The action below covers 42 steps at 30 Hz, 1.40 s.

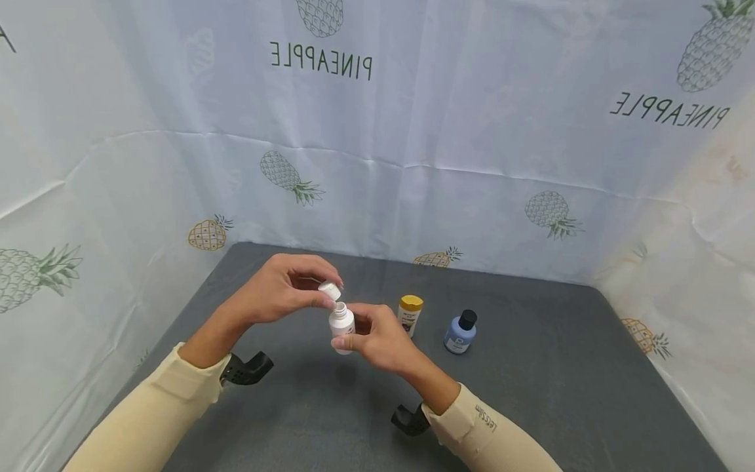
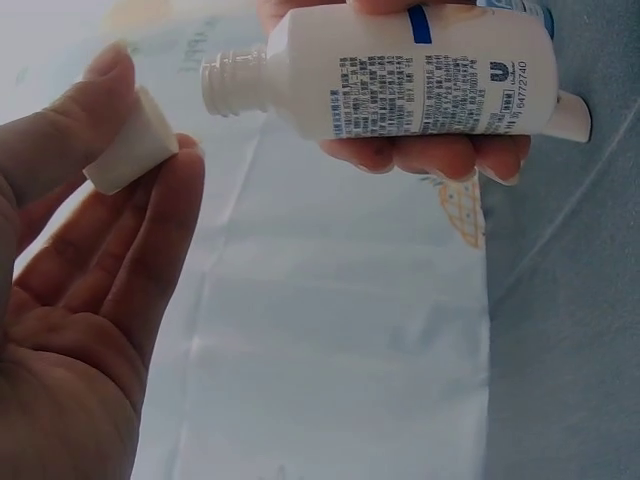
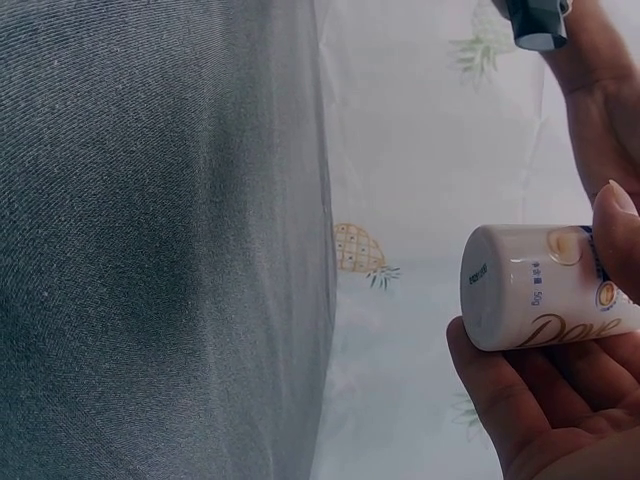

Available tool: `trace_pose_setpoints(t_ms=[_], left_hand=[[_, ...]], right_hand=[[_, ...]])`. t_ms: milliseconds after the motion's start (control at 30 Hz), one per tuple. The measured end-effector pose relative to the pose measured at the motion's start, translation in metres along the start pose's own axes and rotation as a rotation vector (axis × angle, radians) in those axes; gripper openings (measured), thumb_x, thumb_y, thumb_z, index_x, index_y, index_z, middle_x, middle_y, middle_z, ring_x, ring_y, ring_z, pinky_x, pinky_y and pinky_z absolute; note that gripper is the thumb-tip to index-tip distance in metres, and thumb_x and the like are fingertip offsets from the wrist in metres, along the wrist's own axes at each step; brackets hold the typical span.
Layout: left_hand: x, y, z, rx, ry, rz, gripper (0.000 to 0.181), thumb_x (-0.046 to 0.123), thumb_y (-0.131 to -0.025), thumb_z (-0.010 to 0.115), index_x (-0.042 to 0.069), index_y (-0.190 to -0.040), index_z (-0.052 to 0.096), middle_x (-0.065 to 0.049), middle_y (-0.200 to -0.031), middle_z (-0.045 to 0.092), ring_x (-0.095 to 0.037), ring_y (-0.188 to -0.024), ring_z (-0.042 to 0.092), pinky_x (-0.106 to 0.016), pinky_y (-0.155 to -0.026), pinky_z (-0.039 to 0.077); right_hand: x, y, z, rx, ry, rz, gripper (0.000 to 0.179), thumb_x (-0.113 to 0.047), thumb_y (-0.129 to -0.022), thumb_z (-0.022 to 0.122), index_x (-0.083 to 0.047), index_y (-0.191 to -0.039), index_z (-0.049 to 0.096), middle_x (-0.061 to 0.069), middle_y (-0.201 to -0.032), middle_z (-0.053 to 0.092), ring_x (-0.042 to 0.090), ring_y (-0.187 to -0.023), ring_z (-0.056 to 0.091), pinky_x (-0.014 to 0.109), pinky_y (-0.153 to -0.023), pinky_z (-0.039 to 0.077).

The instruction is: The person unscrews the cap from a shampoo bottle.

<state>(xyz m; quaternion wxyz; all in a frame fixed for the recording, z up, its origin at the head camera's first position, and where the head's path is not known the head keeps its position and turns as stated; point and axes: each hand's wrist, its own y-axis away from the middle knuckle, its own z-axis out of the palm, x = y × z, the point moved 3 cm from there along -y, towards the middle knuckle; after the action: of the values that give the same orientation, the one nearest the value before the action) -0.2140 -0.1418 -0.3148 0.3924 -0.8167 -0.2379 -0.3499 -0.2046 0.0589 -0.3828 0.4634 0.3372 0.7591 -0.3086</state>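
Note:
My right hand grips a small white Dove bottle round its body, upright above the table. Its threaded neck is bare, as the left wrist view shows. Just above and left of that neck, my left hand pinches a white screw cap between thumb and fingers, apart from the bottle. In the left wrist view the cap is tilted, and the bottle's back label faces the camera. The right wrist view shows the bottle's base and its Dove front.
Behind my right hand stands a white bottle with a yellow cap. To its right is a blue bottle with a black cap. The table has a dark grey cover. A pineapple-print curtain hangs round the back and sides.

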Motion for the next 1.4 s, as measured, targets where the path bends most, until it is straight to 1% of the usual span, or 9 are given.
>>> trace_pose_setpoints(t_ms=[167, 333, 400, 467, 633, 867, 1067, 1200, 1400], left_hand=[[-0.002, 0.002, 0.0, 0.056, -0.003, -0.037, 0.024, 0.0, -0.087, 0.082, 0.004, -0.11, 0.075, -0.011, -0.109, 0.073, -0.012, -0.089, 0.07, -0.027, -0.079, 0.063], [-0.006, 0.005, 0.001, 0.103, 0.019, -0.082, 0.027, 0.0, -0.085, 0.083, -0.002, -0.11, 0.073, 0.001, -0.11, 0.073, -0.012, -0.091, 0.072, -0.028, -0.083, 0.064], [-0.008, 0.006, 0.001, 0.112, 0.024, -0.092, 0.028, 0.0, -0.085, 0.083, -0.004, -0.11, 0.073, 0.003, -0.109, 0.073, -0.013, -0.092, 0.072, -0.028, -0.083, 0.064], [-0.01, 0.006, 0.001, 0.124, 0.028, -0.1, 0.027, 0.001, -0.085, 0.084, -0.003, -0.109, 0.073, 0.002, -0.109, 0.073, -0.013, -0.093, 0.072, -0.028, -0.084, 0.063], [-0.015, 0.009, 0.0, 0.154, 0.055, -0.098, 0.025, -0.002, -0.083, 0.085, -0.001, -0.106, 0.074, -0.004, -0.108, 0.074, -0.012, -0.094, 0.072, -0.028, -0.082, 0.064], [-0.025, 0.017, 0.003, 0.192, 0.155, -0.079, 0.019, -0.009, -0.081, 0.083, -0.003, -0.095, 0.071, 0.004, -0.106, 0.074, -0.013, -0.099, 0.072, -0.03, -0.08, 0.065], [-0.033, 0.021, 0.008, 0.202, 0.237, -0.082, 0.021, -0.01, -0.081, 0.083, -0.005, -0.091, 0.064, 0.004, -0.107, 0.073, -0.013, -0.098, 0.072, -0.031, -0.079, 0.065], [-0.036, 0.022, 0.01, 0.213, 0.246, -0.072, 0.024, -0.01, -0.081, 0.083, -0.005, -0.098, 0.066, 0.002, -0.109, 0.072, -0.014, -0.1, 0.072, -0.031, -0.081, 0.065], [-0.039, 0.025, 0.011, 0.188, 0.241, -0.126, 0.037, -0.004, -0.089, 0.078, -0.011, -0.123, 0.067, 0.008, -0.115, 0.075, -0.009, -0.106, 0.073, -0.029, -0.087, 0.064]], right_hand=[[0.0, 0.0, 0.0, 0.006, 0.002, 0.003, 0.04, -0.011, -0.092, 0.08, -0.004, -0.13, 0.07, 0.015, -0.115, 0.075, 0.015, -0.099, 0.075, 0.024, -0.084, 0.061], [0.0, 0.0, 0.0, 0.006, 0.003, 0.007, 0.041, -0.011, -0.092, 0.08, -0.004, -0.131, 0.07, 0.016, -0.115, 0.075, 0.014, -0.1, 0.075, 0.023, -0.085, 0.061], [0.0, 0.0, 0.0, 0.008, 0.008, 0.01, 0.041, -0.012, -0.092, 0.081, -0.004, -0.131, 0.07, 0.015, -0.115, 0.076, 0.014, -0.099, 0.075, 0.024, -0.085, 0.061], [0.0, 0.0, 0.0, 0.012, 0.017, 0.014, 0.042, -0.012, -0.092, 0.081, -0.004, -0.132, 0.07, 0.014, -0.115, 0.076, 0.015, -0.098, 0.074, 0.025, -0.085, 0.061], [0.0, 0.0, 0.0, 0.019, 0.026, 0.028, 0.043, -0.012, -0.091, 0.081, -0.004, -0.132, 0.069, 0.013, -0.117, 0.076, 0.017, -0.099, 0.074, 0.029, -0.089, 0.062], [0.0, 0.0, 0.002, 0.025, 0.012, 0.04, 0.044, -0.013, -0.091, 0.081, -0.005, -0.132, 0.069, 0.015, -0.121, 0.076, 0.021, -0.105, 0.075, 0.033, -0.094, 0.063], [0.001, 0.0, 0.004, 0.035, 0.019, 0.061, 0.044, -0.014, -0.091, 0.082, -0.006, -0.133, 0.069, 0.013, -0.121, 0.075, 0.02, -0.104, 0.075, 0.035, -0.095, 0.063], [0.001, 0.0, 0.004, 0.045, 0.025, 0.055, 0.044, -0.014, -0.091, 0.082, -0.006, -0.132, 0.07, 0.013, -0.121, 0.076, 0.021, -0.105, 0.075, 0.036, -0.095, 0.063], [0.002, 0.0, 0.004, 0.053, 0.03, 0.047, 0.043, -0.014, -0.092, 0.081, -0.005, -0.132, 0.069, 0.014, -0.121, 0.076, 0.024, -0.108, 0.076, 0.036, -0.095, 0.063]])
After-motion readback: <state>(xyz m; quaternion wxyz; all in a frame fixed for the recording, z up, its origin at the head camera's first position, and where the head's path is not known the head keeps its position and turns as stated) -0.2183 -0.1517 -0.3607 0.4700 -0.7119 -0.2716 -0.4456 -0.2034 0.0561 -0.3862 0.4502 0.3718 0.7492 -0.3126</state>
